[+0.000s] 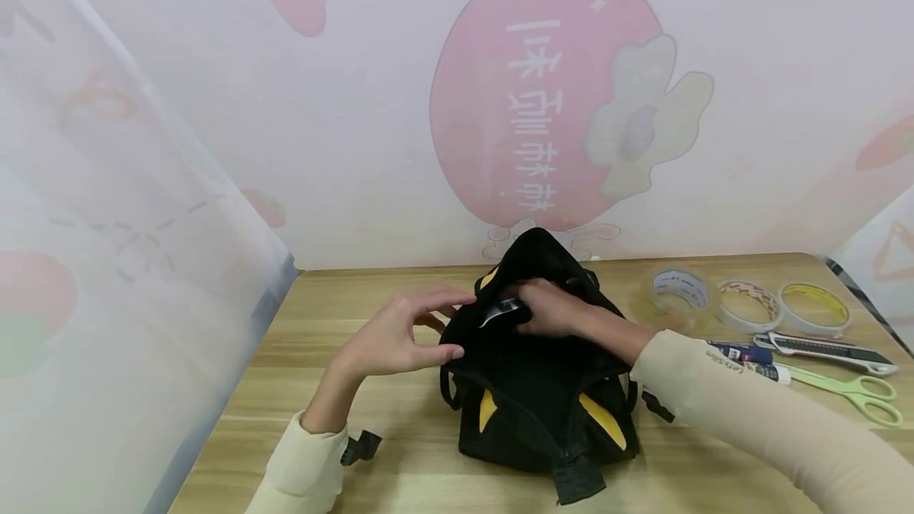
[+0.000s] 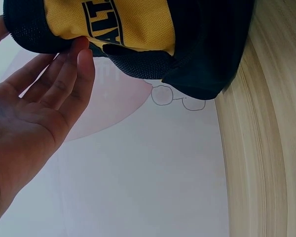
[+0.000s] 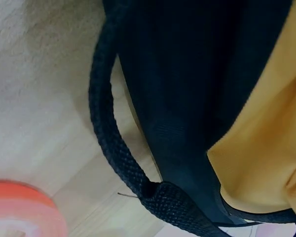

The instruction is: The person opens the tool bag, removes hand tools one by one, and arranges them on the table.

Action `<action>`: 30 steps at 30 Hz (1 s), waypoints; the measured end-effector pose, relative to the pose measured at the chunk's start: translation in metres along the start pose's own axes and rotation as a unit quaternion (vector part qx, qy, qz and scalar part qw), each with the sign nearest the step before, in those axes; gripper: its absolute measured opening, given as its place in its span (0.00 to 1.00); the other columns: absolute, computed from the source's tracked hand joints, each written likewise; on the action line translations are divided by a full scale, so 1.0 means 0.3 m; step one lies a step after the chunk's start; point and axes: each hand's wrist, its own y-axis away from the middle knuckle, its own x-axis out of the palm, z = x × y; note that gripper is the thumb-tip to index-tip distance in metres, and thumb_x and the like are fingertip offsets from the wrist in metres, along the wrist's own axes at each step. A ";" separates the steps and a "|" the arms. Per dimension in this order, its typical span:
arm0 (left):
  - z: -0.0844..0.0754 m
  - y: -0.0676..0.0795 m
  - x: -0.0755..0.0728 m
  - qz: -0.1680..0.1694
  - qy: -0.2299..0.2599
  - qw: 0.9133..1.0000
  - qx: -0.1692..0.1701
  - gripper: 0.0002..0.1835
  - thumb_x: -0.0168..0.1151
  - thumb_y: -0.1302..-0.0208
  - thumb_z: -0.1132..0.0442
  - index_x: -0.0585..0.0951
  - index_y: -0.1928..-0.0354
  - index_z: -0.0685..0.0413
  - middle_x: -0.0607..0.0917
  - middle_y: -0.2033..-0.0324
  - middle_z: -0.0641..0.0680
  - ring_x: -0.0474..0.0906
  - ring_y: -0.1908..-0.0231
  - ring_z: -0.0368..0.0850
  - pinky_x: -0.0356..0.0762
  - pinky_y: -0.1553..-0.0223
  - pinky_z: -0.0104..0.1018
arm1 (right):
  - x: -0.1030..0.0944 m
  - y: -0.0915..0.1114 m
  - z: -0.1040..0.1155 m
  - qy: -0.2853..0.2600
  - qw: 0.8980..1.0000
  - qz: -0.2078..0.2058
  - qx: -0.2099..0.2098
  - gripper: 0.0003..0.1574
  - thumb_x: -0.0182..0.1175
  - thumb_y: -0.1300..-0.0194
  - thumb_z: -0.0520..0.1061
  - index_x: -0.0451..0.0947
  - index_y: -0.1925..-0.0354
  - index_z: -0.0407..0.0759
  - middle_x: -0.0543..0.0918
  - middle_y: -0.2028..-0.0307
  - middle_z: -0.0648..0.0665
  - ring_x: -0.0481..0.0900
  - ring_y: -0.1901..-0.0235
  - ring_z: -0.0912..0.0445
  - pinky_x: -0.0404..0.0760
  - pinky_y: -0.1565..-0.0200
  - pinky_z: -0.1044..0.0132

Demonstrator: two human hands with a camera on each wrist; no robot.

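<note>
A black and yellow tool bag (image 1: 528, 419) stands on the table with its mouth open upward. My right hand (image 1: 550, 309) reaches into the mouth and grips a glossy black object with a pale edge (image 1: 504, 311); its kind is hard to tell, and my fingertips are partly hidden. At the left rim, my left hand (image 1: 400, 335) touches the bag with thumb and fingers spread apart. In the left wrist view its fingertips rest by the yellow panel (image 2: 133, 24). The right wrist view shows a webbing strap (image 3: 106, 113) along the bag's side, with my hand out of sight.
On the right lie several rolls of tape (image 1: 750, 306), a utility knife (image 1: 824, 347), green-handled scissors (image 1: 860, 393), a blue tube (image 1: 743, 352) and a white-capped tube (image 1: 771, 372). A black buckle (image 1: 362, 446) lies near my left wrist. A printed curtain (image 1: 371, 141) hangs behind the table.
</note>
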 end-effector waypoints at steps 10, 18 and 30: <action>-0.002 -0.001 -0.004 0.002 0.003 1.000 0.000 0.33 0.78 0.38 0.63 0.81 0.30 0.55 0.86 0.36 0.57 0.89 0.47 0.48 0.91 0.49 0.40 | 0.037 0.001 -0.002 0.032 0.999 -0.005 -0.023 0.19 0.77 0.38 0.38 0.87 0.48 0.36 0.88 0.49 0.40 0.87 0.50 0.48 0.88 0.51 0.58; -0.003 -0.001 0.001 0.002 0.005 1.000 0.006 0.33 0.78 0.38 0.63 0.81 0.30 0.58 0.86 0.37 0.58 0.89 0.47 0.48 0.92 0.50 0.42 | 0.022 0.035 0.022 0.036 0.999 0.025 0.027 0.16 0.80 0.39 0.40 0.89 0.53 0.42 0.90 0.55 0.43 0.87 0.64 0.56 0.81 0.70 0.68; -0.003 0.000 -0.001 0.000 0.003 1.000 0.003 0.33 0.78 0.37 0.62 0.81 0.30 0.56 0.86 0.36 0.56 0.89 0.47 0.48 0.91 0.49 0.41 | -0.109 0.118 0.106 0.014 0.999 -0.010 0.029 0.24 0.75 0.38 0.40 0.88 0.43 0.48 0.87 0.50 0.46 0.82 0.59 0.57 0.82 0.62 0.62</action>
